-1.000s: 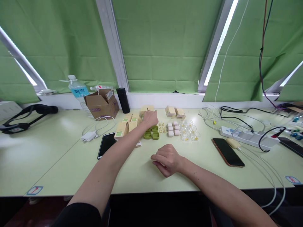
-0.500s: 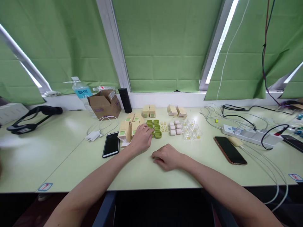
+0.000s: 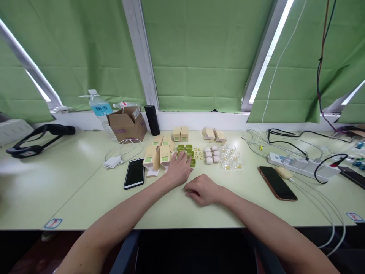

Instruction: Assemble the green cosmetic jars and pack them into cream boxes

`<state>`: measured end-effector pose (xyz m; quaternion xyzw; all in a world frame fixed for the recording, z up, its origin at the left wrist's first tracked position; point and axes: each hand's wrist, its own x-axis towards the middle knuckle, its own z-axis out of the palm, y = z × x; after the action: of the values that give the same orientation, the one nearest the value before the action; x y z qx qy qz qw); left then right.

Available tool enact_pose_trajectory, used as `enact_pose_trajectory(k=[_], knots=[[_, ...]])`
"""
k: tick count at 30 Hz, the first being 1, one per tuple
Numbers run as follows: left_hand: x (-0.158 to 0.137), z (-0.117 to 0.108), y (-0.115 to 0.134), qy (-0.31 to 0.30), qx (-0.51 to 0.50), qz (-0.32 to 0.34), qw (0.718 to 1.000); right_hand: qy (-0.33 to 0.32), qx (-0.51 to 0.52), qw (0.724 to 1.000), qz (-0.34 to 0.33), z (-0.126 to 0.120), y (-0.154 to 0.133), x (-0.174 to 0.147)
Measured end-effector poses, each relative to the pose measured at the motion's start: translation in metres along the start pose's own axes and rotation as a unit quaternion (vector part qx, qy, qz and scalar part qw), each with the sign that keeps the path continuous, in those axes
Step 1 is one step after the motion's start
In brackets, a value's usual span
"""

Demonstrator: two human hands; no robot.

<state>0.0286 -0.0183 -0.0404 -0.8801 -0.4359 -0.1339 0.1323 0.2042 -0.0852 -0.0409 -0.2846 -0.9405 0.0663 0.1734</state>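
Note:
My left hand [image 3: 179, 170] reaches over the near end of a group of small green trays [image 3: 188, 147], fingers spread, hiding some of them. I cannot tell whether its fingertips touch a tray. Just left of it stand several small beige cardboard boxes [image 3: 151, 156] with green labels and open flaps. On the table nearer me rests my right hand [image 3: 203, 190], its fingers curled in and their tips hidden. Right of the green trays are small gold pieces [image 3: 198, 153], then pale pink and white cylinders [image 3: 209, 160], then clear plastic containers [image 3: 227, 164].
Two beige boxes [image 3: 180, 134] and two open ones [image 3: 213, 134] stand farther back. At left are a phone [image 3: 134, 173], white charger [image 3: 113, 162], brown carton [image 3: 128, 127] and black cylinder [image 3: 152, 121]. Another phone [image 3: 276, 183] and a power strip [image 3: 302, 164] with cables lie right.
My left hand has moved right, away from the beige boxes and over the near green trays, and its fingers have spread. My right hand stays in place.

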Motion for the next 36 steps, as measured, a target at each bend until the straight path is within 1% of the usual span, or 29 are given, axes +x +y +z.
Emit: enact_pose_trajectory(k=[2, 4, 5, 7, 8, 10, 11, 12, 14, 16, 19, 21, 24, 27, 30, 36], knots=[[0.001, 0.001, 0.002, -0.001, -0.010, -0.013, 1.000, 0.014, -0.003, 1.000, -0.014, 0.002, 0.001, 0.000], [0.000, 0.000, 0.003, 0.004, -0.019, -0.019, 1.000, 0.043, -0.015, 0.999, -0.030, 0.004, 0.003, 0.000], [0.000, 0.000, 0.004, 0.006, -0.023, -0.015, 1.000, 0.068, -0.025, 0.997, -0.036, 0.005, 0.005, 0.000], [-0.002, -0.003, 0.004, 0.007, -0.028, -0.004, 1.000, 0.142, -0.056, 0.988, -0.031, 0.005, 0.012, 0.000], [-0.003, -0.005, 0.005, 0.004, -0.030, 0.001, 1.000, 0.185, -0.075, 0.980, -0.016, 0.003, 0.017, 0.000], [-0.006, -0.008, 0.006, 0.001, -0.036, 0.003, 0.999, 0.255, -0.114, 0.959, 0.045, -0.002, 0.028, 0.001], [-0.007, -0.009, 0.006, 0.002, -0.038, 0.002, 0.999, 0.273, -0.131, 0.950, 0.083, -0.005, 0.034, 0.000], [-0.007, -0.010, 0.007, 0.003, -0.040, 0.002, 0.999, 0.275, -0.147, 0.943, 0.120, -0.008, 0.039, 0.000], [-0.009, -0.012, 0.008, 0.003, -0.039, 0.005, 0.999, 0.243, -0.172, 0.937, 0.181, -0.013, 0.048, 0.000], [-0.010, -0.014, 0.009, -0.002, -0.044, 0.009, 0.999, 0.186, -0.185, 0.940, 0.217, -0.015, 0.054, 0.000], [-0.011, -0.022, 0.009, 0.008, -0.081, 0.006, 0.997, 0.108, -0.192, 0.949, 0.227, -0.013, 0.057, 0.002], [-0.010, -0.028, 0.007, 0.039, -0.125, -0.006, 0.991, 0.077, -0.199, 0.952, 0.220, -0.011, 0.056, 0.004], [-0.007, -0.037, -0.003, 0.104, -0.199, -0.038, 0.974, 0.052, -0.213, 0.952, 0.216, -0.008, 0.053, 0.007], [-0.001, -0.041, -0.015, 0.146, -0.288, -0.083, 0.943, 0.038, -0.219, 0.951, 0.216, -0.006, 0.050, 0.010], [0.006, -0.045, -0.019, 0.152, -0.355, -0.125, 0.914, 0.039, -0.221, 0.949, 0.221, -0.005, 0.050, 0.012], [0.022, -0.056, -0.014, 0.146, -0.391, -0.157, 0.895, 0.023, -0.219, 0.950, 0.221, -0.007, 0.052, 0.015]])
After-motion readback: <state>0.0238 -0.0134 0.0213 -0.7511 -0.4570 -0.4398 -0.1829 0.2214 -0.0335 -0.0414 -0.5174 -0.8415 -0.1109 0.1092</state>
